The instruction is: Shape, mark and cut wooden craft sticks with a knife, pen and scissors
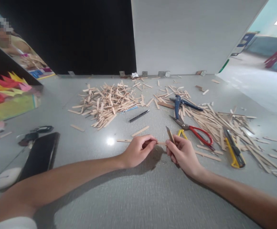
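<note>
Wooden stick (161, 143) in fingers (150, 138), tabletop (129, 197) room nearside

The left arm (76, 178) and right arm (241, 189) reach in from the lower corners. The left hand (137, 151) bends inward, thumb and forefinger pinched. The right hand (182, 154) faces it, near but apart, fingers curled in a grip.
</note>
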`<state>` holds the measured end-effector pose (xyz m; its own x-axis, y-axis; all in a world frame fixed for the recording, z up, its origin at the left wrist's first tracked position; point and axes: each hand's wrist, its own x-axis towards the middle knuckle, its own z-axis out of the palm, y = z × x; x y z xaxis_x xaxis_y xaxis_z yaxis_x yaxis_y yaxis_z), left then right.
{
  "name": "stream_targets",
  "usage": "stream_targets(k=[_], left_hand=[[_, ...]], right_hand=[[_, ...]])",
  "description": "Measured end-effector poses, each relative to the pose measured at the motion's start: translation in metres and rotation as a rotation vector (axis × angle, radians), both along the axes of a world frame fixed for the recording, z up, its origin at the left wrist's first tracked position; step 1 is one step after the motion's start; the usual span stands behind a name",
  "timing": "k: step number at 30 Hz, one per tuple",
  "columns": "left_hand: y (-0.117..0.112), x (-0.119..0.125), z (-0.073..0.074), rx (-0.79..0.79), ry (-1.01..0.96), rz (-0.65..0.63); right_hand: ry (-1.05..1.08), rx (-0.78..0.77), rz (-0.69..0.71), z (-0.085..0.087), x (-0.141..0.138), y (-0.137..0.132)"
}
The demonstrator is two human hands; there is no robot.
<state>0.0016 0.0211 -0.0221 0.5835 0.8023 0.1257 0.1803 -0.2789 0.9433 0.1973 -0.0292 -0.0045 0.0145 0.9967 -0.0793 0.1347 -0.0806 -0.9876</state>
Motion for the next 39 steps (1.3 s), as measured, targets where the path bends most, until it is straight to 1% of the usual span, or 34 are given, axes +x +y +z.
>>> stream_targets(k=[3, 5, 8, 10, 13, 15, 20, 27, 30, 34, 39], left_hand=[[0.0, 0.0, -0.001, 0.03, 0.008, 0.017], [0.0, -0.001, -0.001, 0.076, 0.009, 0.057], [-0.002, -0.001, -0.003, 0.241, 0.004, 0.179], [-0.003, -0.002, -0.004, 0.366, -0.014, 0.23], [-0.005, -0.002, -0.005, 0.501, -0.023, 0.207], [-0.006, -0.002, -0.006, 0.559, -0.009, 0.177], [-0.007, -0.002, -0.01, 0.619, -0.005, 0.168], [-0.009, -0.002, -0.01, 0.538, 0.033, 0.181], [-0.009, -0.002, -0.011, 0.546, 0.061, 0.187], [-0.009, -0.002, -0.015, 0.632, 0.087, 0.182], [-0.01, -0.003, -0.017, 0.859, 0.147, 0.178]], right_hand=[[-0.03, 0.008, -0.021, -0.002, 0.0, 0.0], [-0.034, 0.003, -0.037, -0.004, 0.0, 0.0], [-0.035, 0.003, -0.046, -0.005, 0.0, 0.0], [-0.04, 0.018, -0.053, -0.006, 0.0, 0.0], [-0.056, 0.042, -0.07, -0.007, 0.0, 0.0], [-0.059, 0.049, -0.086, -0.008, 0.001, 0.0], [-0.062, 0.048, -0.081, -0.01, 0.001, -0.001], [-0.099, 0.056, -0.079, -0.013, 0.002, -0.002], [-0.113, 0.068, -0.077, -0.013, 0.002, -0.002], [-0.146, 0.091, -0.074, -0.013, 0.002, -0.004], [-0.244, 0.15, -0.072, -0.014, 0.002, -0.006]])
